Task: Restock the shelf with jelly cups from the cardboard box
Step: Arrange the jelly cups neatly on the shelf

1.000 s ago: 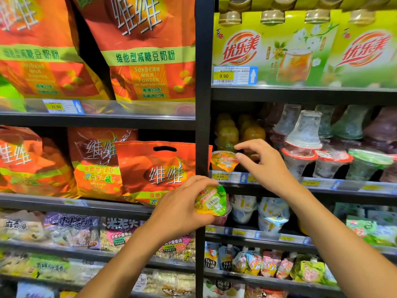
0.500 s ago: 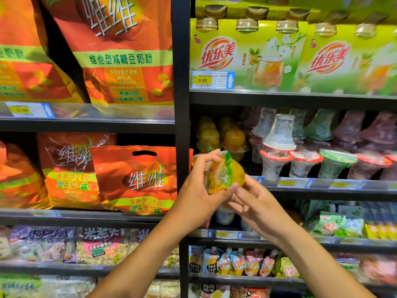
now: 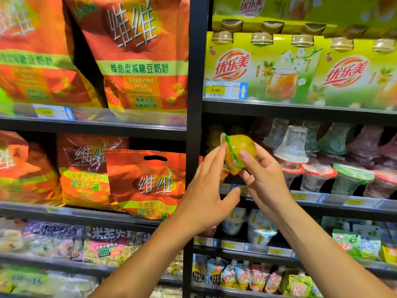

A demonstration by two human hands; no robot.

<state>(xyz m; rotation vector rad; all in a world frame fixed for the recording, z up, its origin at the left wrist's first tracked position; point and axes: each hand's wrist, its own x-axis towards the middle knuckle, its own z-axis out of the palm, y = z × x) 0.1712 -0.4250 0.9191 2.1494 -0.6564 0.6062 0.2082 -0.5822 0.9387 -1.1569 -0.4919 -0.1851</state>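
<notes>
Nearest to the camera, two bare forearms rose from the bottom edge toward the middle of the view. At the centre, the left hand point(image 3: 206, 190) was loosely spread, its fingers straight and close together, the thumb apart at 3 o'clock. Only its fingertips point(image 3: 221, 147) touched the lid side of the yellow jelly cup point(image 3: 240, 152); this hand did not close on it. The right hand point(image 3: 264, 175) pinched the cup, with the thumb on the front near the green rim of the lid and the other fingers curled behind and under it. So the cup lay between both hands, at about 1 o'clock from the left hand and at 11 o'clock from the right hand. It was tilted on its side, the lid facing left.

Behind the hands was the shelf point(image 3: 322, 198) with price tags along its edge. More yellow cups point(image 3: 214, 134) stood at its left end, dim and blurred. Clear upturned cups point(image 3: 292, 145) and red-lidded cups point(image 3: 318, 177) stood at 3 o'clock from the held cup. At 9 o'clock, beyond the black post point(image 3: 195, 104), orange soybean powder bags point(image 3: 148, 181) filled the shelves. Farthest up, at 1 o'clock, green drink cartons point(image 3: 257, 69) stood above a 9.90 price tag point(image 3: 225, 90).
</notes>
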